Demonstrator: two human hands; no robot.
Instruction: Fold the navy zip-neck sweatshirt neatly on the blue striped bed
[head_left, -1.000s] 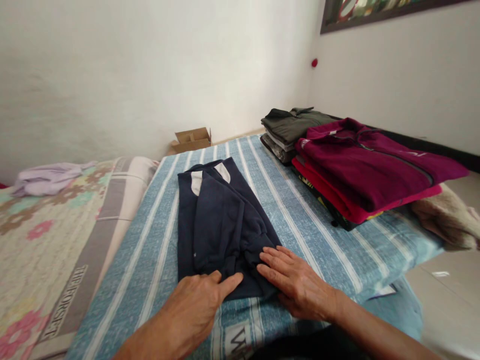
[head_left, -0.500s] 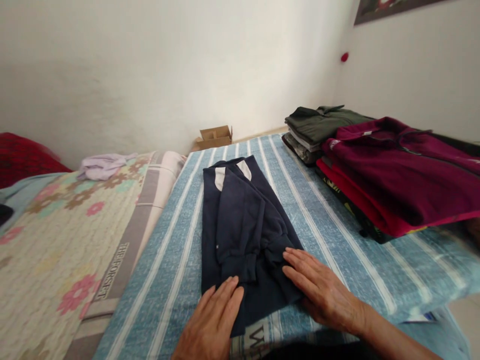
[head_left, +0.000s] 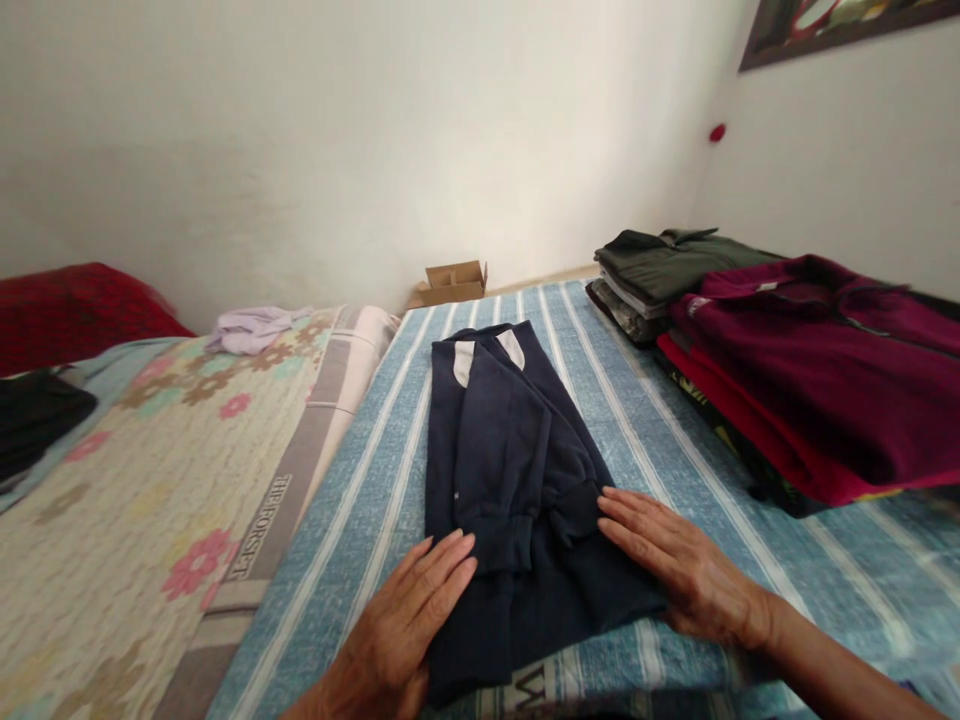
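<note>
A navy blue long-sleeved jacket (head_left: 495, 450) with white shoulder patches lies partly folded on a blue striped bedspread (head_left: 360, 440). Both sleeves are laid inward over its body, with the cuffs toward me. On its lower left edge rests my left hand (head_left: 409, 610), fingers stretched out and touching the cloth beside the left cuff. My right hand (head_left: 686, 565) lies at the opposite edge, its fingertips against the right cuff and its fingers extended. Both thumbs are mostly hidden, so I cannot tell whether they are under the fabric.
Folded clothes are stacked on the right, with a maroon jacket (head_left: 817, 370) on one pile and a dark green garment (head_left: 679, 265) on another. A cardboard box (head_left: 454, 283) stands by the wall. To the left is a floral quilt (head_left: 180, 470) bearing a lilac cloth (head_left: 251, 330).
My hands have moved farther apart, and the jacket's lower right part is spread wider and flatter. The view has turned slightly left, so everything sits farther right.
</note>
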